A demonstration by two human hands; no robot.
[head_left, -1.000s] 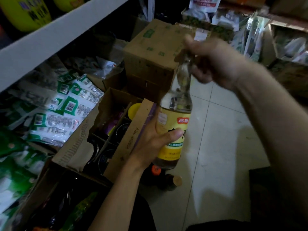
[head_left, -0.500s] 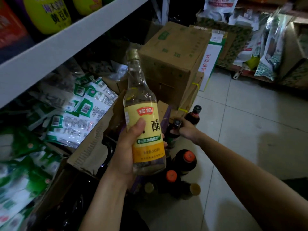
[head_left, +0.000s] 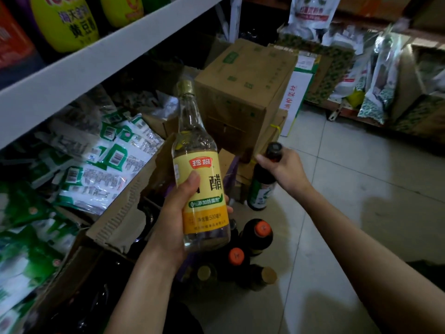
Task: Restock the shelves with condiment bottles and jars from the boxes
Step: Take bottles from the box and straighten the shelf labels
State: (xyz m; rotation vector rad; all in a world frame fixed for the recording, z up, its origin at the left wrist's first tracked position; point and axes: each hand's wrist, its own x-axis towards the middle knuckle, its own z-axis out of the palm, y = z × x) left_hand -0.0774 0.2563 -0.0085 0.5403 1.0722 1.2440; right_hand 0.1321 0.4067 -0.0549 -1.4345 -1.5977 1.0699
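My left hand (head_left: pixel 179 213) grips a clear vinegar bottle (head_left: pixel 199 174) with a yellow label, upright, in front of the open cardboard box (head_left: pixel 120 220). My right hand (head_left: pixel 283 171) grips the neck of a dark bottle (head_left: pixel 262 186) with a green label and black cap; I cannot tell whether its base touches the tile floor. Several dark bottles (head_left: pixel 257 235) with orange and gold caps stand on the floor below the vinegar bottle.
A white shelf board (head_left: pixel 101 61) runs across the upper left, with yellow bottles (head_left: pixel 65 22) above and green-and-white bags (head_left: pixel 96 169) below. Closed cartons (head_left: pixel 245 92) are stacked behind the open box. Packaged goods (head_left: pixel 375 75) hang at the right. Tile floor (head_left: pixel 361 201) spreads to the right.
My right hand left the vinegar bottle's neck, reached down and took hold of the dark bottle's neck. My left hand raised the vinegar bottle upright.
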